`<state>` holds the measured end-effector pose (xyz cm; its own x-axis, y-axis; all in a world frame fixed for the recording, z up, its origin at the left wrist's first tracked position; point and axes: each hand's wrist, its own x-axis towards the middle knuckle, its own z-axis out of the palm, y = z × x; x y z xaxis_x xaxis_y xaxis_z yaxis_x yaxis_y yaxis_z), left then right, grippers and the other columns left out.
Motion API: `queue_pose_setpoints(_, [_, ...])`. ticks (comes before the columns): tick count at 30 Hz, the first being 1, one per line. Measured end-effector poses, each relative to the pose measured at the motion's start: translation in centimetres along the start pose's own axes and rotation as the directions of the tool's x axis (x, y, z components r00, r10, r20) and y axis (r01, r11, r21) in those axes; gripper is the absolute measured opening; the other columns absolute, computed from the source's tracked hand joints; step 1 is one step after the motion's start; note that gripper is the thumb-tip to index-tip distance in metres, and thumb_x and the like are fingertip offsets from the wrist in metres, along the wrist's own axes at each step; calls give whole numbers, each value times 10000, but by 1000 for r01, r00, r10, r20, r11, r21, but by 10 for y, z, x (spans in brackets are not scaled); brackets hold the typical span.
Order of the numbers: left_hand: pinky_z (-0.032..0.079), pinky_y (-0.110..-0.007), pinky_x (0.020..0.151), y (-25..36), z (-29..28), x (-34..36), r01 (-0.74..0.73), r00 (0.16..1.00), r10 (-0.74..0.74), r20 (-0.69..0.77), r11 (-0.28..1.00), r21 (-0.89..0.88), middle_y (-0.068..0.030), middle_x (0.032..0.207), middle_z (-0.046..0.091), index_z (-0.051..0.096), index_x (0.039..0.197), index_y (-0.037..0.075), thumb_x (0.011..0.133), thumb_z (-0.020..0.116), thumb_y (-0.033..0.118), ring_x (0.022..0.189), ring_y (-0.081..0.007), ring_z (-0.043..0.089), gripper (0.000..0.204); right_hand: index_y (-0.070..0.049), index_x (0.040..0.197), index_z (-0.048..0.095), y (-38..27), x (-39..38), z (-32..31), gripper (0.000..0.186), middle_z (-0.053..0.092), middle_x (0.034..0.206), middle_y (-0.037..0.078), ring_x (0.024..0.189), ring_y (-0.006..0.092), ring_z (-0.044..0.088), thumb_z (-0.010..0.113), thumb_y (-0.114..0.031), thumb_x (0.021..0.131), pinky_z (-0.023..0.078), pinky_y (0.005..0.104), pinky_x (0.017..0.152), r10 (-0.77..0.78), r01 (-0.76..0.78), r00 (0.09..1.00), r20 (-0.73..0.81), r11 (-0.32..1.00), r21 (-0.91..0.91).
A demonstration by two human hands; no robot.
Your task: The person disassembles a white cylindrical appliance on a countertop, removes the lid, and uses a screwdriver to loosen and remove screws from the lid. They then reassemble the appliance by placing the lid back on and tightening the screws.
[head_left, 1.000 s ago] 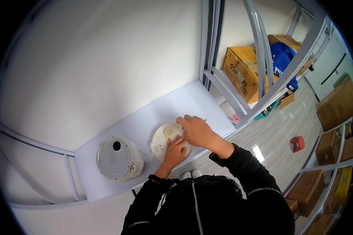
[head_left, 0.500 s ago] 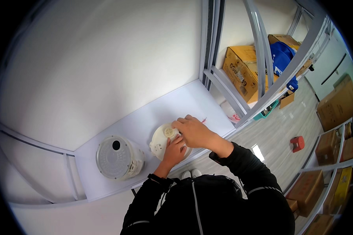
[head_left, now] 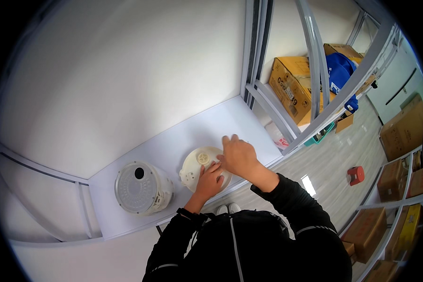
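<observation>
A round cream plastic lid-like part (head_left: 191, 167) lies on the white worktop, with a small spoked hub on its upper face. My left hand (head_left: 208, 183) rests on this part with its fingers stretched out and apart. Just over the part's right side, my right hand (head_left: 240, 157) has its fingers curled together. Whatever they may hold is hidden from view. To the left of both hands stands a white drum-shaped appliance housing (head_left: 137, 189) with a grey round face and a dark round hole in it.
The white worktop (head_left: 221, 115) runs along a pale wall, with a grey metal frame (head_left: 272, 105) at its right end. Beyond the frame are a yellow carton (head_left: 290, 87) and a blue cloth item (head_left: 339, 70). A red stool-like object (head_left: 356, 174) stands on the floor near shelved cardboard boxes (head_left: 367, 233).
My right hand has shifted right and slightly towards me, off the hub's edge. A small red item seen beyond it before is now hidden. The left hand stays put.
</observation>
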<state>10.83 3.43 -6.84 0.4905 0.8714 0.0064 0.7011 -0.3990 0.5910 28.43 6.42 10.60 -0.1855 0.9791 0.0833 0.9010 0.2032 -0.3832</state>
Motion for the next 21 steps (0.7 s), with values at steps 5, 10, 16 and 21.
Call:
queue_pose_setpoints(5, [240, -652, 1271, 0, 5, -1, -9, 999, 10, -35, 1000, 6, -98, 1605, 550, 615, 1509, 151, 982, 646, 174, 1552, -327, 441, 529, -38, 1085, 633, 16, 2, 12, 373, 692, 964, 171, 836, 363, 730, 834, -225, 832, 603, 420, 723, -217, 220, 975, 51, 973, -67])
queue_pose_setpoints(10, [245, -650, 1272, -2, 6, 2, -26, 999, 27, -29, 1000, 9, -91, 1602, 554, 605, 1520, 158, 987, 641, 185, 1554, -315, 440, 535, -43, 1121, 616, 39, 7, 27, 431, 694, 887, 145, 699, 326, 742, 823, -346, 894, 609, 404, 648, -532, 558, 801, -275, 829, 23])
queue_pose_setpoints(16, [249, -649, 1271, -1, 5, -2, -9, 999, 10, -38, 999, 34, -74, 1592, 559, 602, 1519, 146, 982, 644, 187, 1543, -313, 452, 541, -57, 1148, 620, 13, 4, 6, 423, 689, 1028, 171, 931, 392, 722, 841, -148, 799, 596, 445, 797, -40, 60, 976, 216, 995, -85])
queue_pose_setpoints(21, [255, -651, 1268, 0, 7, 1, -27, 998, 28, -53, 999, 27, -72, 1585, 562, 607, 1514, 152, 977, 640, 175, 1541, -309, 457, 538, -54, 1130, 617, 36, 0, 30, 410, 688, 902, 163, 763, 340, 756, 826, -314, 892, 603, 394, 644, -490, 525, 834, -254, 846, 92])
